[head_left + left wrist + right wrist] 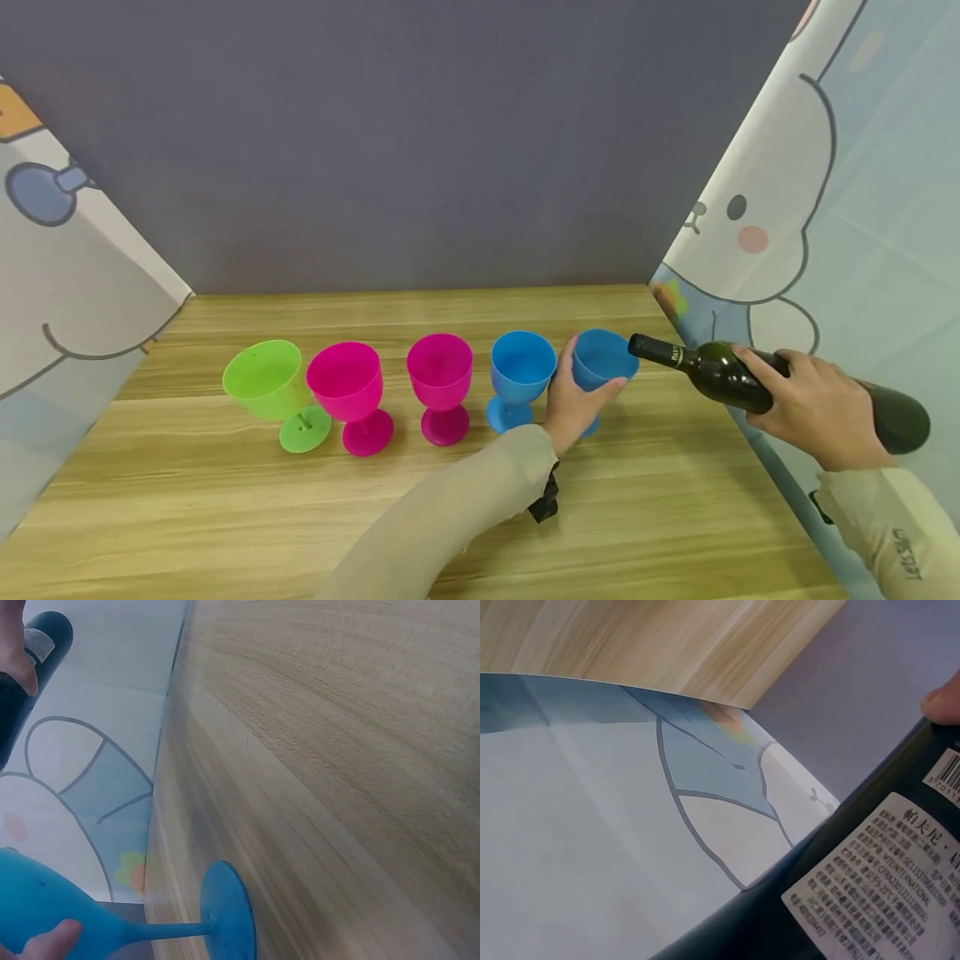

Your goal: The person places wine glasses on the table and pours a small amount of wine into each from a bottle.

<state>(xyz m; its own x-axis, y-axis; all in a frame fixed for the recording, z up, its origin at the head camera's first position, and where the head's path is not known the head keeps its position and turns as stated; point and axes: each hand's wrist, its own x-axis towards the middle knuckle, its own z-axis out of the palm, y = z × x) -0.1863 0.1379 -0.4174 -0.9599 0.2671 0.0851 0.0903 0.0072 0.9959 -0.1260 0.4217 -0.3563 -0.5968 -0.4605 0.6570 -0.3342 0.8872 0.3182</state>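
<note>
My left hand grips the bowl of the rightmost blue plastic goblet, thumb on the near side. In the left wrist view this goblet's stem and round foot show, the foot at the wooden tabletop. My right hand holds a dark green wine bottle by its body, tipped almost level with the neck pointing left. The bottle's mouth overlaps the right rim of that goblet in the head view. A white printed label marks the bottle's side. No liquid shows at the mouth.
To the left stand another blue goblet, two pink goblets, one in the middle and one further left, and a green goblet. A grey wall rises behind the wooden table; cartoon-printed panels flank it.
</note>
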